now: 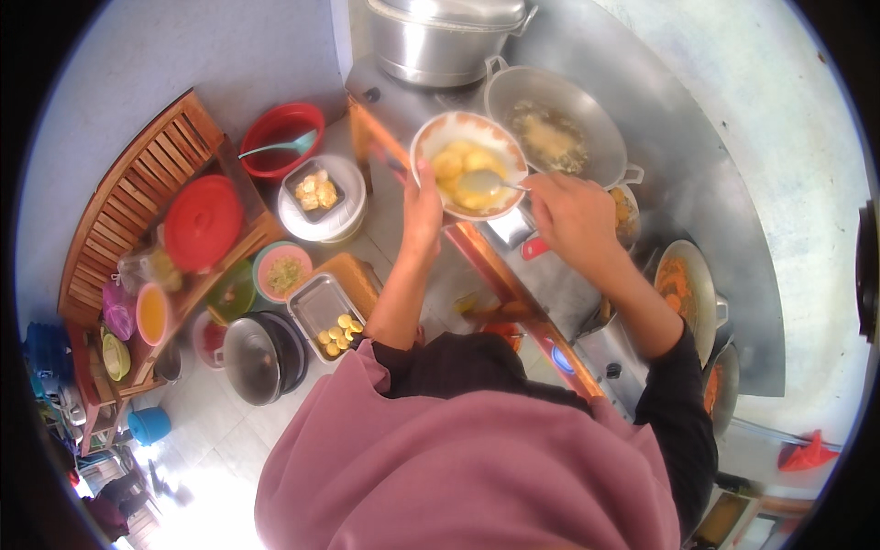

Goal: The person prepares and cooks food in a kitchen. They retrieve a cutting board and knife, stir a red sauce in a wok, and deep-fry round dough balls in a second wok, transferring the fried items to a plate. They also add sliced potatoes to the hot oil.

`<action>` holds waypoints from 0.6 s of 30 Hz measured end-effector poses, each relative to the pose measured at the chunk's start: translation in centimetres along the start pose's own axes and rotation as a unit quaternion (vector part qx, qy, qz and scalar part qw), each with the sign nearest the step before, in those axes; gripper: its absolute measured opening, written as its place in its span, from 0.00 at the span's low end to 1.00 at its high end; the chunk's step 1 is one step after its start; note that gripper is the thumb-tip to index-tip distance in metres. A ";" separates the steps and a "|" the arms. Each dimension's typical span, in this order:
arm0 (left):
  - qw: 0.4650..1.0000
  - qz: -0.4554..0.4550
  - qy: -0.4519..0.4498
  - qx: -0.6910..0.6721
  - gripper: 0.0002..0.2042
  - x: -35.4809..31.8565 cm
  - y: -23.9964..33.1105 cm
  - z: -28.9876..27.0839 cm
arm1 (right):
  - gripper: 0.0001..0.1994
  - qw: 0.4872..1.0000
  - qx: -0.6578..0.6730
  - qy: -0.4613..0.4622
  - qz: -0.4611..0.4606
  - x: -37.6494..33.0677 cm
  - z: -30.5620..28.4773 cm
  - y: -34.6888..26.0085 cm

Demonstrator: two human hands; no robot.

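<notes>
My left hand grips the side of a white bowl with an orange-patterned rim, held up near the edge of the stove counter. Rounded yellow pieces lie in the bowl in a yellow liquid. The fingers of my right hand are closed on the handle of a metal spoon, whose head dips into the bowl among the pieces. Just beyond the bowl, a wide two-handled wok holds bubbling oil with a pale golden mass frying in it.
A large lidded metal pot stands behind the wok. Pans of orange food line the right side. At left are a metal tray with yellow rounds, a red basin, a wooden bench and stacked dark pans.
</notes>
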State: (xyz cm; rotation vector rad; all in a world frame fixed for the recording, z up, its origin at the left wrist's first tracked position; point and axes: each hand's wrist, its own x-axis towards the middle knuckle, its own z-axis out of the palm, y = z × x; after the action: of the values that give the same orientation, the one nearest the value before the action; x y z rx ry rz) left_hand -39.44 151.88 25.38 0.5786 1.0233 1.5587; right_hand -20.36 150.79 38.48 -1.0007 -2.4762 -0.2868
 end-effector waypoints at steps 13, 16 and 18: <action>0.994 0.076 0.029 0.074 0.31 -1.8 1.8 1.2 | 0.05 0.984 -0.166 -0.067 -0.020 3.3 -2.3 1.9; 0.992 0.077 0.025 0.096 0.31 -2.1 2.3 1.5 | 0.03 0.986 -0.107 -0.113 -0.056 3.8 -1.8 2.2; 0.993 0.068 0.026 0.097 0.31 -2.2 2.4 1.5 | 0.04 0.976 -0.128 -0.176 -0.027 4.1 -1.1 2.6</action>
State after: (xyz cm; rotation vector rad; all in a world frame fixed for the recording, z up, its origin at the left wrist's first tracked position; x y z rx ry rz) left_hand -38.95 150.27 28.55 0.7581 1.2056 1.6111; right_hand -20.76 154.74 41.49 -1.1751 -2.8428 -0.4946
